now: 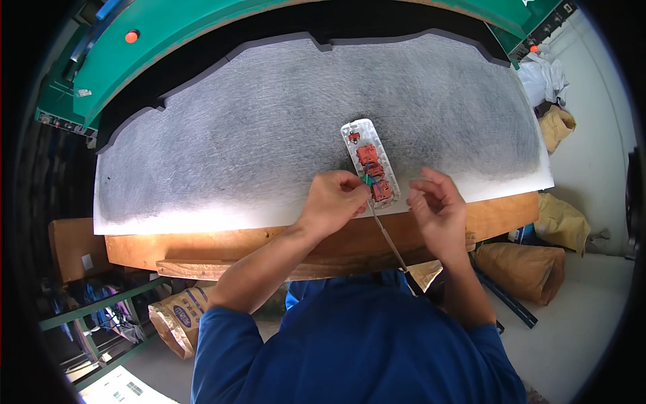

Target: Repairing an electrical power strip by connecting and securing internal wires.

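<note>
We pinch wires [367, 180] at white housing [367, 135] with left hand [336, 200], likely steadying them; right hand [441, 209] curls alongside, grip we cannot tell.

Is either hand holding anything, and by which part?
The left hand is at a green piece in the white casing; whether it grips it cannot be told. The right hand shows nothing held.

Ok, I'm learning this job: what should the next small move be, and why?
Perhaps steady the white casing with the right hand: that hand hovers beside it, seemingly empty, while the left hand is at the green piece inside.
</note>
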### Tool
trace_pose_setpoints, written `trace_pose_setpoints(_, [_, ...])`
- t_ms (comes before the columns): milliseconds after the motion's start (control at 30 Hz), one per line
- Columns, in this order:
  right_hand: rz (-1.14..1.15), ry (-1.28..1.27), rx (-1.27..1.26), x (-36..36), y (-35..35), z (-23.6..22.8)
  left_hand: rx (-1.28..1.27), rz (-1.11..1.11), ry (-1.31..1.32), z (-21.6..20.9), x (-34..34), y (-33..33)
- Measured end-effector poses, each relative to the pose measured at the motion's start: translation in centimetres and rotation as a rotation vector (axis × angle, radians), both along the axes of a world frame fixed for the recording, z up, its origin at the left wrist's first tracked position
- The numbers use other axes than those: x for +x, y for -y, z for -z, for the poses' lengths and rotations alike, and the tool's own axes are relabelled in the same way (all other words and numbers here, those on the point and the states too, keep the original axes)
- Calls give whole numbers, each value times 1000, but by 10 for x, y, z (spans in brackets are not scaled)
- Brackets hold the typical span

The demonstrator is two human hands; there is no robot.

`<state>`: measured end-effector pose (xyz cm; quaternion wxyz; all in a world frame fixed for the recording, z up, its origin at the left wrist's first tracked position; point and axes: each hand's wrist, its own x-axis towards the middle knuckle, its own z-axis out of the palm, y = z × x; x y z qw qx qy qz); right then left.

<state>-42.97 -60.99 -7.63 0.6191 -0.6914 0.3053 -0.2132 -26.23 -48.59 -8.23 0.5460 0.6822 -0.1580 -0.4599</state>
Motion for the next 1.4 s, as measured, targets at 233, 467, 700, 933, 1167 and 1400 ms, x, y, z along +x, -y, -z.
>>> trace_pose_setpoints(233, [-18,43,6,13,6,27,-5,-20,0,8,-2,-1])
trace_pose_setpoints(467, [-65,30,-29,10,1,27,-60,-94,52,10,-7,-3])
trace_pose_setpoints(700, [-88,7,54,-43,-39,5,19,-33,79,7,-4,-1])
trace_pose_setpoints(933, [-259,-156,-618,-47,-43,5,12,-36,68,8,-2,2])
trace_pose_setpoints(1167, [-306,-118,192,-35,-61,2,0,-32,42,5,-2,1])
trace_pose_setpoints(1400, [-305,16,679,15,-87,5,-21,76,5,-20,0,-24])
